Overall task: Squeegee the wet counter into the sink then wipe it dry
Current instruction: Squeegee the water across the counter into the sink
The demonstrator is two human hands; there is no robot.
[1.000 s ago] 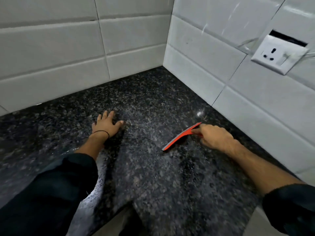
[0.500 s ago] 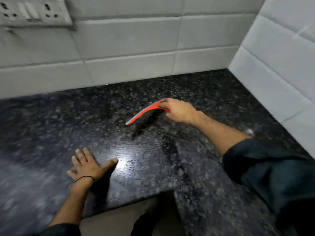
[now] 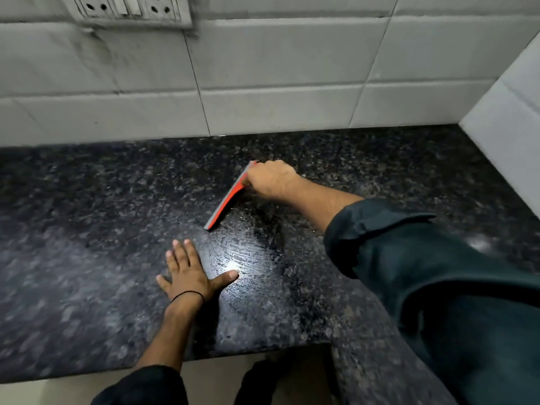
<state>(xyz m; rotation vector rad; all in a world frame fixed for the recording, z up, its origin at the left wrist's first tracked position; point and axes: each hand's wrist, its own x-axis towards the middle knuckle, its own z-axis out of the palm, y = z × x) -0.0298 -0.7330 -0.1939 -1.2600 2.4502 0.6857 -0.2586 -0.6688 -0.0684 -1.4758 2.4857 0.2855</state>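
A dark speckled granite counter (image 3: 87,229) fills the view, with a wet, glossy patch at its middle. My right hand (image 3: 271,179) grips a red squeegee (image 3: 226,201) whose blade edge rests on the counter, slanting from the hand down to the left. My left hand (image 3: 190,270) lies flat on the counter, fingers spread, a little in front of the blade's lower end; a thin black band circles its wrist. No sink or cloth is in view.
White tiled walls (image 3: 277,83) rise behind the counter and at the right, meeting in a corner. A socket panel (image 3: 128,7) sits high on the back wall at the left. The counter's front edge (image 3: 233,350) runs below my left wrist, with floor beneath.
The view has swung left, away from the corner. My right hand has brought the squeegee down onto the counter and turned it steeper. My left hand has stayed flat on the counter.
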